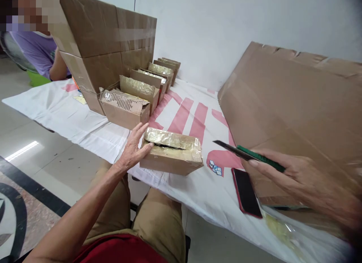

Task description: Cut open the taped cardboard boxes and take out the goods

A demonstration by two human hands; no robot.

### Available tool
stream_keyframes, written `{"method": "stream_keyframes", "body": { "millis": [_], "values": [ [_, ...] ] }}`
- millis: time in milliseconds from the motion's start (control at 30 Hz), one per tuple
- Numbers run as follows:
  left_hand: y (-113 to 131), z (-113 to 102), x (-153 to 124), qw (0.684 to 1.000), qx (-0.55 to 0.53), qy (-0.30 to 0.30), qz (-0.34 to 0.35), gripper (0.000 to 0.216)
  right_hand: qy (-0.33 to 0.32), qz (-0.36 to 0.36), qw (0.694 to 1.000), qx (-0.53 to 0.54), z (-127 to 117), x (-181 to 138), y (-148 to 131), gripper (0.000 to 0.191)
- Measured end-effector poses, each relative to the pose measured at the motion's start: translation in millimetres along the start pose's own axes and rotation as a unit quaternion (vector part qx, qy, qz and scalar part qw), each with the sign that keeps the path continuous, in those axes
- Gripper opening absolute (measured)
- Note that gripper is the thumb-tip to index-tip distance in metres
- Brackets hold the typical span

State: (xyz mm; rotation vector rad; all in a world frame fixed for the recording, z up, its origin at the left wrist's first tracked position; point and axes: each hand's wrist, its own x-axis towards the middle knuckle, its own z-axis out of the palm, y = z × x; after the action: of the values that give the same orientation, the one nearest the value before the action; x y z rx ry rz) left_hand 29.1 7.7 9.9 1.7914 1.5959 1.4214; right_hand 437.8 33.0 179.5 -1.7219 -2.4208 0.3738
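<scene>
**A taped box [168,165] is sitting at the left hand [132,151], a utility knife [263,158] in the right hand [296,174]**

The taped box is lying at the near edge of the table, on a white cloth [188,193] with pinkish-red print, and shiny tape is covering its upper part, where a dark slit is showing. The left hand is spreading its fingers at the box's left end, the thumb touching the upper near corner. To the right, the right hand is closing around the knife's green handle, thumb and fingers pinching it; the blade is pointing left towards the box, apart from it.

A phone [247,193] with a red edge is lying below the knife, and some small stickers [215,168] are lying between phone and box. On the far left, a row of open boxes [124,114] is standing against stacked cartons [98,36], and a person in a purple top [35,53] is sitting beyond. A large cardboard piece [299,100] is standing on the right.
</scene>
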Motion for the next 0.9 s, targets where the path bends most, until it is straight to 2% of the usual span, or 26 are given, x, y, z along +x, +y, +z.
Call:
{"method": "stream_keyframes", "body": {
  "millis": [67,133,233,333,433,567,733,900],
  "values": [
    [25.1,-1.1,-2.8,0.996,0.072,0.033,0.043,0.058,0.030,0.028,0.998,0.056,21.9,-2.6,-7.2,0.055],
    [51.2,3.5,-4.9,0.987,0.121,0.014,0.100,0.042,0.039,0.043,0.991,0.121,45.7,3.1,-13.7,0.052],
    [82.7,20.5,-4.2,0.966,0.175,-0.100,0.161,0.028,0.040,0.045,0.966,0.252,79.0,25.3,-22.4,0.047],
    [101.4,37.9,2.2,0.935,0.244,-0.207,0.150,0.024,0.052,0.019,0.934,0.354,104.4,54.3,-32.0,0.044],
    [109.7,46.2,11.2,0.909,0.297,-0.265,0.122,0.034,0.051,-0.018,0.913,0.405,120.0,73.4,-40.0,0.043],
    [110.2,48.5,19.7,0.901,0.321,-0.269,0.115,0.034,0.035,-0.014,0.897,0.440,128.3,69.1,-43.6,0.043],
    [105.0,55.1,17.2,0.904,0.300,-0.273,0.138,0.031,0.034,0.008,0.897,0.440,130.4,47.3,-43.8,0.040],
    [104.3,58.0,7.5,0.899,0.312,-0.275,0.135,0.033,0.047,0.005,0.913,0.404,134.2,43.0,-45.2,0.036]
  ]
}}
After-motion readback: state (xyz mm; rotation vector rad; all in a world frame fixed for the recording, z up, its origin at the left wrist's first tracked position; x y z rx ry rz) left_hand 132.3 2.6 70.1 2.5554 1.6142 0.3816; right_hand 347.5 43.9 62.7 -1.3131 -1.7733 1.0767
